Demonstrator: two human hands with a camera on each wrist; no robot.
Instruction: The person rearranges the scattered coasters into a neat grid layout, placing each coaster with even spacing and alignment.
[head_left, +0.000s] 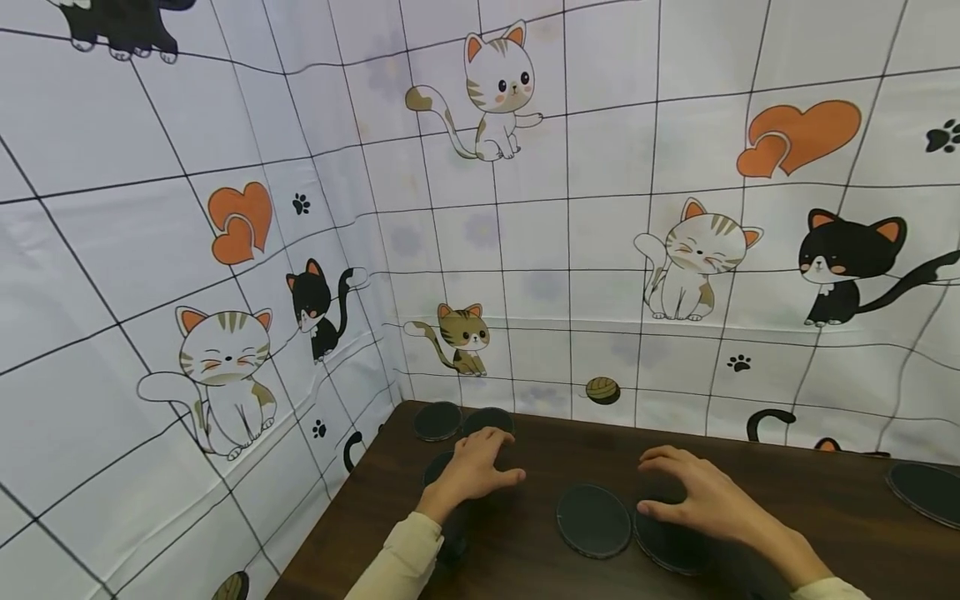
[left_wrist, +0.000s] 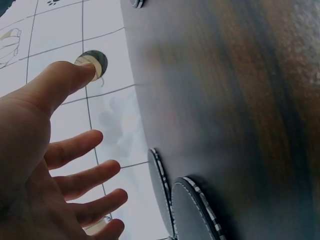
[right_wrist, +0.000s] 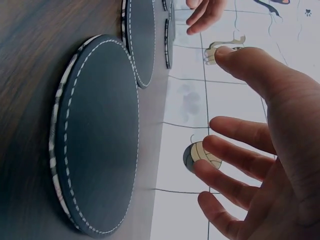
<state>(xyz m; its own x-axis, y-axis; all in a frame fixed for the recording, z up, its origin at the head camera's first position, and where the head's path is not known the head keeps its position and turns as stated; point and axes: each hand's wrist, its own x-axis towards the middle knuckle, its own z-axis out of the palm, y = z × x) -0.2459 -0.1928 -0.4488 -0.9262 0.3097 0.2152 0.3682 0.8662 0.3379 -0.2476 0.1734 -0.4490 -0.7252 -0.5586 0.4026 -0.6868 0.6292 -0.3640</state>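
My left hand hovers over the table's left part with fingers spread and nothing in them. Beyond its fingertips lie two round black coasters, one at the far left corner and one beside it; a third coaster is partly hidden behind the hand. My right hand is held over another coaster, its fingers loosely bent and apart. That coaster, seen large in the right wrist view with white edge stitching, lies below the palm. Just left of it is a further coaster.
Another coaster lies near the table's right end. The dark wooden table meets a white cloth wall printed with cats and grid lines at the back. A similar cloth hangs along the left side.
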